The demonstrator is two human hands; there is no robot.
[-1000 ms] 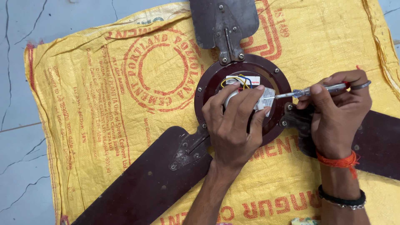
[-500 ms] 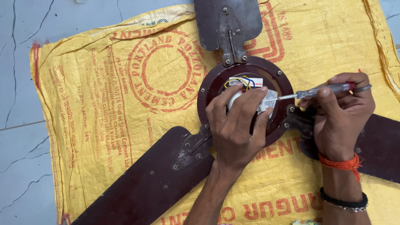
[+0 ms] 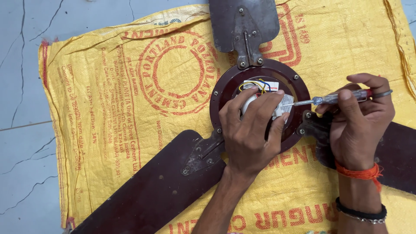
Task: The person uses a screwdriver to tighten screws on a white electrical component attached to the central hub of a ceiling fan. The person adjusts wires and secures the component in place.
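Gripping the small white part (image 3: 277, 106) w/ our left hand (image 3: 251, 130), our right hand (image 3: 357, 123) clenches a clear-handled screwdriver (image 3: 333, 99) at the round maroon metal fan hub (image 3: 225, 93).

We see the sack (image 3: 130, 108) spread flat on the floor (image 3: 21, 86), with the fan motor hub (image 3: 225, 93) lying on it. One blade (image 3: 245, 21) runs behind the hub, another (image 3: 151, 195) toward the near left, a third (image 3: 401, 156) to the right. Our left hand (image 3: 251, 130) rests on the hub's middle; our right hand (image 3: 359, 121), to its right, holds the screwdriver (image 3: 333, 99) pointing left into it.
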